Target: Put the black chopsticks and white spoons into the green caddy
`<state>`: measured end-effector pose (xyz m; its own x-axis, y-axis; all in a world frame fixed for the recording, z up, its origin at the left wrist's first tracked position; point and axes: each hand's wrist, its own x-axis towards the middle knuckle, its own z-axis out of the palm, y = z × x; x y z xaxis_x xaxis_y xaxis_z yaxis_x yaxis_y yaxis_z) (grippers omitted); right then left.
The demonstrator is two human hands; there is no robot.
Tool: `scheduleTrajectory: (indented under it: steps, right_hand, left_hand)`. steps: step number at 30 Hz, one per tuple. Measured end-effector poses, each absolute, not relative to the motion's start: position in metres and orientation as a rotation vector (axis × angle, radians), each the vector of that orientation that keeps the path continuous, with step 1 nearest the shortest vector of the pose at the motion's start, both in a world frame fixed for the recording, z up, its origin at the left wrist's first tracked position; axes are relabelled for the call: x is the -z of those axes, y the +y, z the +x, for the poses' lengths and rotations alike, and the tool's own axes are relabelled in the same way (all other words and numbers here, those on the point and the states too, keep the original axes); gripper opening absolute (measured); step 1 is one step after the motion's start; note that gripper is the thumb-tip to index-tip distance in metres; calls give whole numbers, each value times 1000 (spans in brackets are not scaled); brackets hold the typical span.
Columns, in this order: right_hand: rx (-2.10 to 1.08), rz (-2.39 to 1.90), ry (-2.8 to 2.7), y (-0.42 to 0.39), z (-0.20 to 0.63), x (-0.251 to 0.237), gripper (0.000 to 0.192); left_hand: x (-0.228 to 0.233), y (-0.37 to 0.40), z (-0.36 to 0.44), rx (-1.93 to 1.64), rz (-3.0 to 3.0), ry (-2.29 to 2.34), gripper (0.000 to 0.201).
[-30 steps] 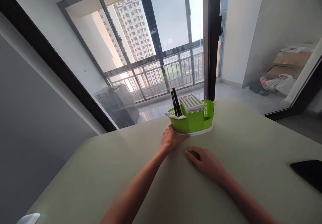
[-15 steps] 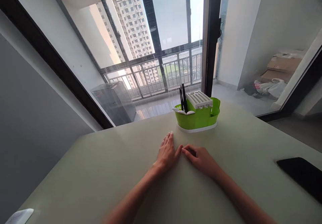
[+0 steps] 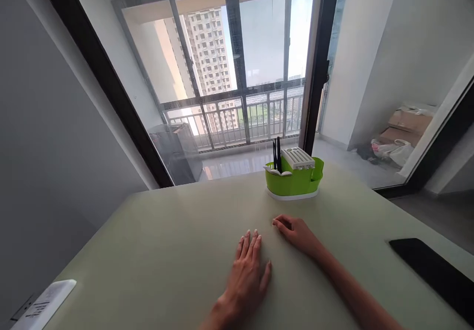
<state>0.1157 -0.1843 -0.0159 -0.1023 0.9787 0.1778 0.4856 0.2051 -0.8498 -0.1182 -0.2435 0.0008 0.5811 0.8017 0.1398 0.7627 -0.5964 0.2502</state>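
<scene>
My left hand (image 3: 244,275) lies palm down on the pale green tabletop (image 3: 177,251), fingers stretched forward and thumb out to the side. It touches only the table. To its right and farther forward, my right hand (image 3: 294,232) rests on its side, fingers curled in against the thumb. Nothing shows in its grip. The thing nearest to it is a bright green utensil caddy (image 3: 285,184) on a white base, standing past the fingertips. Black chopsticks (image 3: 277,154) and white spoons (image 3: 279,173) stick up from its left part. A white slotted knife-block top (image 3: 298,157) covers its middle.
A flat black object (image 3: 437,270) lies at the table's right side. A white box-like item with dark print (image 3: 46,305) is at the left front edge. Beyond the table are a dark-framed glass door (image 3: 314,73), bags and cardboard (image 3: 402,137), and a grey cabinet (image 3: 176,149).
My left hand has drawn back toward me, apart from my right hand, which stays curled near the caddy. The view has tilted and shifted, showing more of the white item at left.
</scene>
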Motion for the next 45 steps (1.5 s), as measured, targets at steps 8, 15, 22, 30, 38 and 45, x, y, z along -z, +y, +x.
scheduleTrajectory:
  steps: [8, 15, 22, 30, 38, 45]
  right_hand:
    - [-812, -1385, -1707, -182, 115, 25, 47]
    - [-822, -1396, -1718, -185, 116, 24, 47]
    - [-837, -1392, -1717, -185, 114, 20, 47]
    - [-834, -1413, -1707, -188, 114, 18, 46]
    - [-824, -1392, -1717, -186, 112, 17, 47]
    - [-807, -1378, -1723, -185, 111, 15, 46]
  left_hand:
    - [0, -244, -121, -338, 2616, 1327, 65]
    - [1, -244, -122, -382, 2631, 1299, 64]
    - [3, -243, -121, -395, 2645, 1295, 64]
    - [1, -245, -121, -381, 2646, 1296, 62]
    - [5, -243, -123, -418, 2670, 1283, 61]
    - [6, -241, -124, -439, 2677, 1271, 61]
